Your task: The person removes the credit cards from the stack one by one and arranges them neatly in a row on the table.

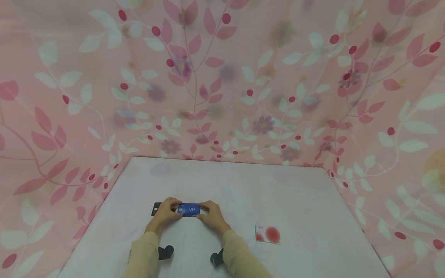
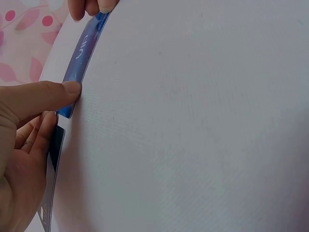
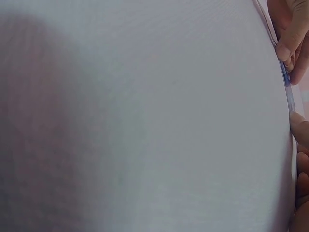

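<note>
A blue card [image 1: 189,209] with "VIP" printed on it lies between both hands, near the middle of the white table. My left hand [image 1: 166,213] pinches its left end, the thumb on the near edge and the fingers at the far edge. At the opposite end my right hand [image 1: 213,217] grips the card the same way. Partly hidden behind the left hand is a black card [image 1: 155,209]. In the left wrist view the left thumb [image 2: 72,88] presses on the blue card, and the black card [image 2: 56,145] lies beside it. The right wrist view shows only a thin strip of the blue card [image 3: 288,94].
A white card with red circles [image 1: 272,234] lies to the right of the hands on the white table [image 1: 306,200]. Pink floral cloth [image 1: 222,88] surrounds the table at the back and sides. Dark wrist mounts [image 1: 166,252] stick out inward from the sleeves.
</note>
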`<action>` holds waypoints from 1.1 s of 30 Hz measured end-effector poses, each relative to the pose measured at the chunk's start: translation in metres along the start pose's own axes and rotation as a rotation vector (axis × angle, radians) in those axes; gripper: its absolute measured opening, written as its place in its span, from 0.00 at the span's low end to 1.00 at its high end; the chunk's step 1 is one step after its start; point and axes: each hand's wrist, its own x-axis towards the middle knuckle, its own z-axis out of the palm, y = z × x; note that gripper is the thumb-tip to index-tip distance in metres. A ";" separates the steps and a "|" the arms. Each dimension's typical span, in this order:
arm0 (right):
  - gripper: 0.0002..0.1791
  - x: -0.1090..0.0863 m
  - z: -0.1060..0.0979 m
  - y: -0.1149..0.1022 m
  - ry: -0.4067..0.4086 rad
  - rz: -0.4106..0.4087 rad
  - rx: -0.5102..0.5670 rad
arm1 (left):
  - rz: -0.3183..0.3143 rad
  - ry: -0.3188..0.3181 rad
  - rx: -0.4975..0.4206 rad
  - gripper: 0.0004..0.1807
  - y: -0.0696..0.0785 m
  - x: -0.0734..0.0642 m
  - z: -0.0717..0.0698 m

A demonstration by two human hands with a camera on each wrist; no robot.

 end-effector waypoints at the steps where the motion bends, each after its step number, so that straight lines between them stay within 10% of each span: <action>1: 0.22 0.000 0.000 0.000 0.000 0.001 0.000 | -0.002 0.002 -0.002 0.27 0.000 0.000 0.000; 33: 0.22 -0.004 0.002 -0.003 0.018 -0.008 -0.025 | 0.002 0.012 0.012 0.26 -0.005 0.001 0.004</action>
